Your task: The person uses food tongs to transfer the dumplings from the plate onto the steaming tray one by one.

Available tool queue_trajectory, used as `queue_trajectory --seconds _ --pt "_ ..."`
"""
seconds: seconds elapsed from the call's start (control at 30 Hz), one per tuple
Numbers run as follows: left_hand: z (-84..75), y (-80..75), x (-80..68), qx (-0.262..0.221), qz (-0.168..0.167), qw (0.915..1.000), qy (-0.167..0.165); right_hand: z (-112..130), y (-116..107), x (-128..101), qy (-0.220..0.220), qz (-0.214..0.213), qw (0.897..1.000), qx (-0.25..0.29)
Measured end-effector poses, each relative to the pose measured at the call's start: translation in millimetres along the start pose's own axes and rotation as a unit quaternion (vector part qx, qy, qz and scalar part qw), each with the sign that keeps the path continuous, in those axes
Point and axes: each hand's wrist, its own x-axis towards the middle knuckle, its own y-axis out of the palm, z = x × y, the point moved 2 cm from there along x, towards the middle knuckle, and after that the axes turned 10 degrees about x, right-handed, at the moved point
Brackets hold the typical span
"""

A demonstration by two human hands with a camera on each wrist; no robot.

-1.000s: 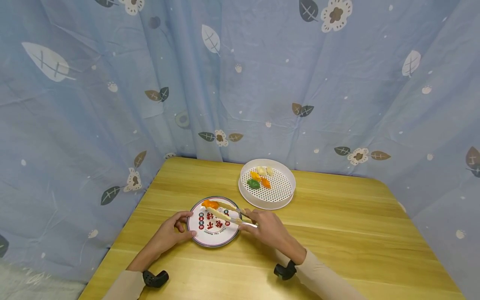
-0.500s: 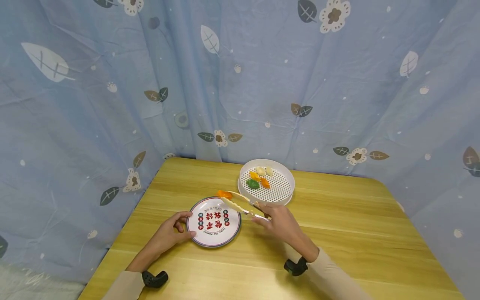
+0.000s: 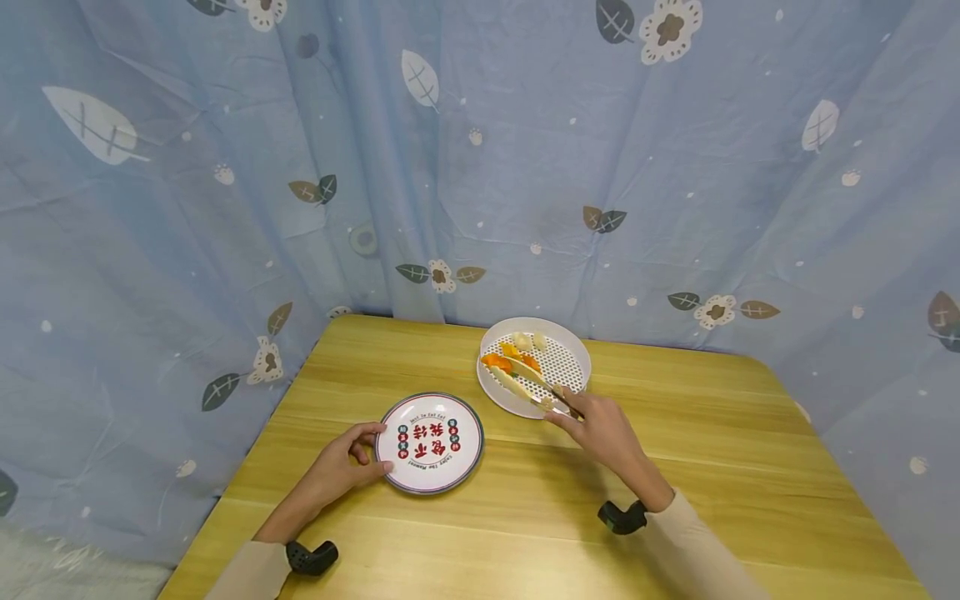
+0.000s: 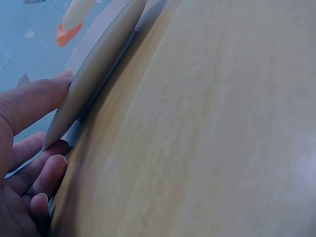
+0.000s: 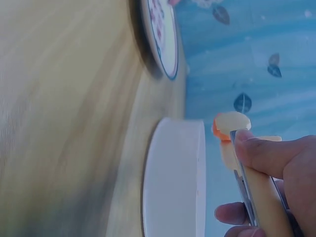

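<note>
Gripping tongs (image 3: 528,383) in your right hand (image 3: 603,429), you hold an orange piece (image 3: 495,362) pinched between their tips, over the near-left part of the steamer tray (image 3: 577,392). Your fingers (image 5: 261,153) are curled round the tong handles, thumb on top, squeezing the tips together on the piece. In the right wrist view the piece (image 5: 229,124) sits just above the tray's white wall (image 5: 175,177). Inside the tray, other pieces lie close by: another orange one (image 3: 531,362) beside the tongs and two pale ones (image 3: 528,340) toward the far rim.

Your left hand (image 3: 341,467) holds the plate (image 3: 429,442) at its left edge, thumb on the rim and the other fingers (image 4: 39,177) curled beneath it. The plate, printed with red characters, lies flat on the wooden surface (image 3: 712,450), near the tray but apart from it. A blue curtain (image 3: 225,167) with leaf and flower prints hangs behind and to both sides.
</note>
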Motion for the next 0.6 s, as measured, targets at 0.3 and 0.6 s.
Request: queue_trajectory --seconds 0.3,0.6 --pt "1.7 0.8 1.1 -0.004 0.001 1.0 0.0 -29 -17 -2 0.054 0.007 0.998 -0.013" --pt "0.6 -0.2 0.7 -0.006 0.002 1.0 -0.003 -49 -26 -2 0.089 0.008 0.995 -0.038"
